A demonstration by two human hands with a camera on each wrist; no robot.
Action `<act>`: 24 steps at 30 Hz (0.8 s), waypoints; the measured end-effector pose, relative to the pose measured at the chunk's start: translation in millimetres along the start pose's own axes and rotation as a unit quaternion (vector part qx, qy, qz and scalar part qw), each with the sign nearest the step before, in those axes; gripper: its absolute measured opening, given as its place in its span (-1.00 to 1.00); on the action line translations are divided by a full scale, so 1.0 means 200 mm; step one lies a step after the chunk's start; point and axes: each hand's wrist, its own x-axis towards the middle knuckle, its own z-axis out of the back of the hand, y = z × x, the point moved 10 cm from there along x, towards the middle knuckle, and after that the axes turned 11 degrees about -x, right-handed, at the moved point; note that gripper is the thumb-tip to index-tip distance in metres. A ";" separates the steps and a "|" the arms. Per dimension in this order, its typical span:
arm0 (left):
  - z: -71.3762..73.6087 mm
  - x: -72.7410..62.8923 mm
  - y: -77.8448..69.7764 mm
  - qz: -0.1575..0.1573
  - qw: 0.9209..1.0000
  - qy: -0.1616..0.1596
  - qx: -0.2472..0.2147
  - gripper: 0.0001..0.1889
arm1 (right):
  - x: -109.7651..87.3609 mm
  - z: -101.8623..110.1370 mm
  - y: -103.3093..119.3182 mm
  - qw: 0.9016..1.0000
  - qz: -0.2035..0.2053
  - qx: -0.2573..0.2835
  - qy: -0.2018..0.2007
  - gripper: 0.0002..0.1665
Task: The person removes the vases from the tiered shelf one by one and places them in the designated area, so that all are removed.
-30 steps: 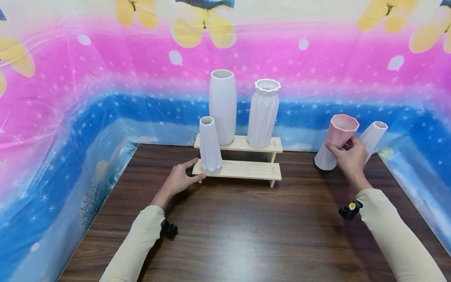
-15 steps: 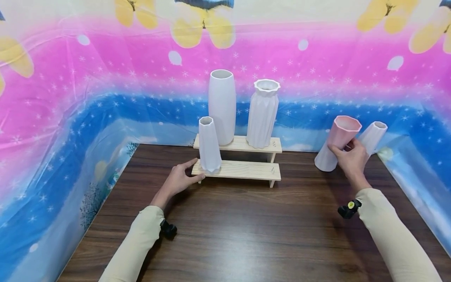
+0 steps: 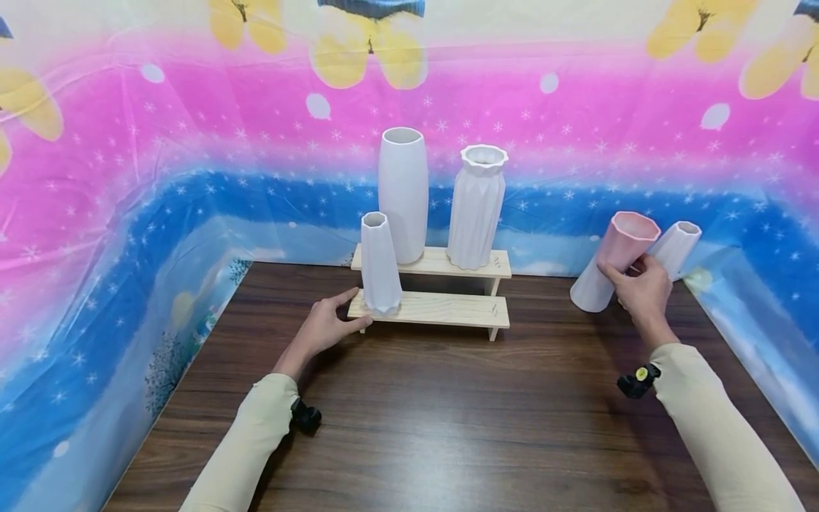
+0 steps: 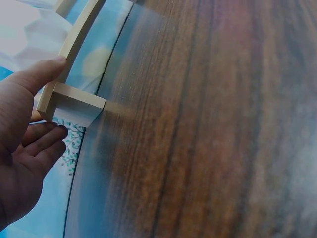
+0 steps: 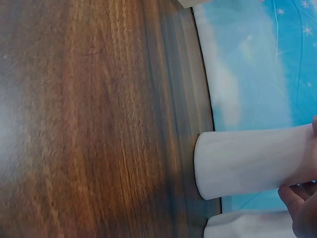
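My left hand [image 3: 326,327] pinches the left end of the lower board of a two-step wooden stand [image 3: 454,309]. In the left wrist view the thumb lies along the board's edge, other fingers curled below. A slim white faceted vase [image 3: 382,274] stands on that board, right beside this hand. Over at the right, my right hand [image 3: 645,288] grips a pink-to-white vase [image 3: 617,249] around its middle; the vase leans right, its base close to the tabletop. Just behind that hand is another white vase [image 3: 678,245], partly hidden. The right wrist view shows the gripped vase's white lower part [image 5: 247,161].
A tall smooth white vase [image 3: 403,192] and a pleated white vase [image 3: 476,213] with a scalloped rim stand on the upper board. The dark wooden table [image 3: 435,427] meets a printed cloth backdrop [image 3: 275,128] at the back and sides.
The pink-to-white vase's rim has tipped slightly to the right and down, its base staying nearly in place. My right hand shifts slightly right with it. The left hand and the stand hold still.
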 end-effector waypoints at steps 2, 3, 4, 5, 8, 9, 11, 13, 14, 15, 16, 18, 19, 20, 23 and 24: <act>0.00 0.00 0.00 0.002 1.000 0.003 -0.004 -0.11 | 0.00 0.01 0.00 1.000 0.004 -0.003 0.001 -0.07; 0.00 0.00 0.00 0.003 1.000 0.004 -0.004 -0.11 | 0.00 0.01 0.00 1.000 0.006 -0.003 0.001 -0.08; 0.00 0.00 0.00 0.004 1.000 0.003 -0.002 -0.11 | -0.01 0.02 0.01 1.000 0.009 -0.004 0.002 -0.08; 0.00 0.00 0.00 0.005 1.000 0.003 -0.002 -0.11 | -0.01 0.02 0.01 1.000 0.013 -0.004 0.005 -0.07; 0.00 0.00 0.00 0.008 1.000 0.002 0.002 -0.10 | -0.02 0.03 0.02 1.000 0.018 0.003 0.013 -0.04; 0.00 0.00 0.00 0.008 1.000 0.001 0.003 -0.10 | -0.03 0.04 0.02 1.000 0.020 0.003 0.015 -0.03; 0.00 -0.01 0.00 0.011 1.000 0.002 0.003 -0.10 | -0.04 0.05 0.01 1.000 0.020 0.003 0.020 -0.01; 0.00 -0.01 0.00 0.012 1.000 0.004 0.002 -0.10 | -0.06 0.06 0.01 1.000 0.022 0.002 0.021 0.00; 0.00 -0.01 0.00 0.013 1.000 0.004 0.001 -0.10 | -0.07 0.07 0.00 1.000 0.023 0.001 0.020 -0.01; 0.00 -0.01 0.00 0.014 1.000 0.005 -0.001 -0.10 | -0.08 0.08 0.00 1.000 0.024 0.000 0.019 -0.01; 0.00 -0.01 0.00 0.014 1.000 0.006 -0.001 -0.10 | -0.08 0.09 0.00 1.000 0.024 0.000 0.020 0.00; 0.00 -0.01 0.00 0.013 1.000 0.006 -0.003 -0.10 | -0.10 0.10 -0.01 1.000 0.021 0.000 0.021 0.01; 0.00 -0.01 0.00 0.013 1.000 0.006 -0.003 -0.09 | -0.11 0.11 -0.02 1.000 0.019 0.000 0.022 0.02; 0.00 -0.01 0.00 0.013 1.000 0.005 -0.003 -0.09 | -0.12 0.11 -0.02 1.000 0.017 -0.002 0.023 0.03; 0.00 0.00 0.00 0.013 1.000 0.004 0.000 -0.09 | -0.15 0.12 -0.03 0.999 0.016 -0.004 0.027 0.02; 0.00 0.00 0.00 0.012 1.000 0.004 0.000 -0.09 | -0.15 0.13 -0.03 0.999 0.018 -0.004 0.029 0.01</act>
